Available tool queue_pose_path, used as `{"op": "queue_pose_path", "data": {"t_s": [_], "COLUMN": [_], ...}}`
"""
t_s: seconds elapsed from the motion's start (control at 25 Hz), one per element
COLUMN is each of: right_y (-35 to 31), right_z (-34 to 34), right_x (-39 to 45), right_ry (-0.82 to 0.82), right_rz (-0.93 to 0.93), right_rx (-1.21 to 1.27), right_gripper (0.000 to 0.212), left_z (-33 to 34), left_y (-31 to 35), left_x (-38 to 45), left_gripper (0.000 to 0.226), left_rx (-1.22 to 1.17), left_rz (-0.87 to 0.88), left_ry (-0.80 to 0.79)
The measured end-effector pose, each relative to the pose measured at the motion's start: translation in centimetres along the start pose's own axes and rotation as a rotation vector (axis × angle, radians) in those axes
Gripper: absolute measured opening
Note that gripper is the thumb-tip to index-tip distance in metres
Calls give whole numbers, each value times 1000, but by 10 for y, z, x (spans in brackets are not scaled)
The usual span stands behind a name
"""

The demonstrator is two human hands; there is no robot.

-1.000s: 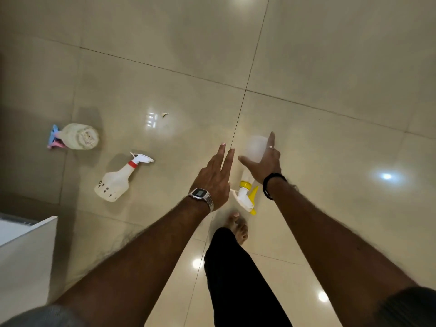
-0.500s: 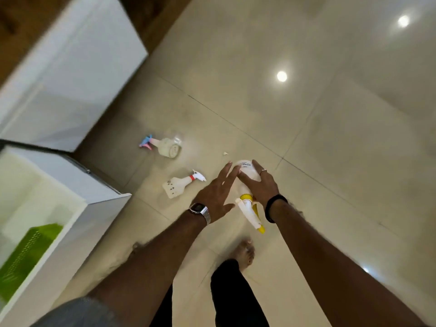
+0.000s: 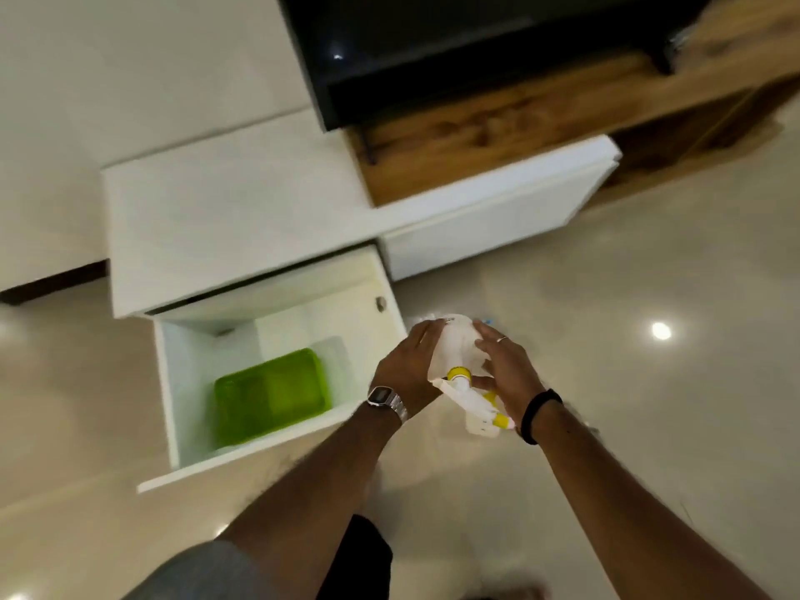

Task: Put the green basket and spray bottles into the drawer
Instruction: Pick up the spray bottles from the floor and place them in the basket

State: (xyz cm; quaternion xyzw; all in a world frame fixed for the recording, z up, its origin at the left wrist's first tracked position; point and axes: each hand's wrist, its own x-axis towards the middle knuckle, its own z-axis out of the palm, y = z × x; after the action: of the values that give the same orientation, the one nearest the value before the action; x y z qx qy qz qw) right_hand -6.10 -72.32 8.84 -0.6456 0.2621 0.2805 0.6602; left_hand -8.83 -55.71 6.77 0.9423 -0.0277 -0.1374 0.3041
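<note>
Both my hands hold a white spray bottle (image 3: 458, 348) with a yellow collar and trigger, its nozzle pointing toward me. My left hand (image 3: 409, 365) cups its left side and my right hand (image 3: 504, 368) grips its right side. The bottle hangs in the air just right of the open white drawer (image 3: 389, 296). The green basket (image 3: 270, 394) lies inside the drawer, near its front. The other spray bottles are out of view.
The drawer belongs to a low white cabinet (image 3: 225, 218) with a closed drawer (image 3: 498, 218) to its right. A wooden top (image 3: 498, 132) and a black unit (image 3: 433, 45) stand behind. Glossy tiled floor (image 3: 649, 426) surrounds me.
I have turned from the floor toward the cabinet, carrying the yellow-trigger bottle. My left hand, open before, now rests on the bottle. The two bottles on the floor have left the view.
</note>
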Motion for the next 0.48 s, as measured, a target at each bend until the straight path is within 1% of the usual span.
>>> {"op": "queue_pose_path", "data": {"t_s": [0.08,0.16,0.2,0.28,0.36,0.44,0.48], "right_y": [-16,-26,-28,-26,-19,-4,6], "right_z": [67,115,142,195,245,287,304], "right_x": [6,8,10,13,18,22,22], "right_ry": [-69,-165,-235,-354,-426,-480,-507], "right_rz": [-57,-142,-164,-141,-99,-83,-113], "right_rx": [-127,-254,-304,-389,-494,-569,-621], "right_gripper": [49,57,59,60,49,29,28], "left_z": [-45,-75,-88,-105,-112,-111,-108], "left_y": [-47,-83,-104,-146,-191,-231,-248], "left_x": [-14,-27,-37,-57,-76,-96,-107], "left_gripper": [81,88,88,85,85,89,88], "left_rx": [-46,-98,-117,-126,-143,-160,-160], "left_rz": [-118,-222,-269,-362,-471,-576,-615], "left_ry": [70,139,160,172,190,174,158]}}
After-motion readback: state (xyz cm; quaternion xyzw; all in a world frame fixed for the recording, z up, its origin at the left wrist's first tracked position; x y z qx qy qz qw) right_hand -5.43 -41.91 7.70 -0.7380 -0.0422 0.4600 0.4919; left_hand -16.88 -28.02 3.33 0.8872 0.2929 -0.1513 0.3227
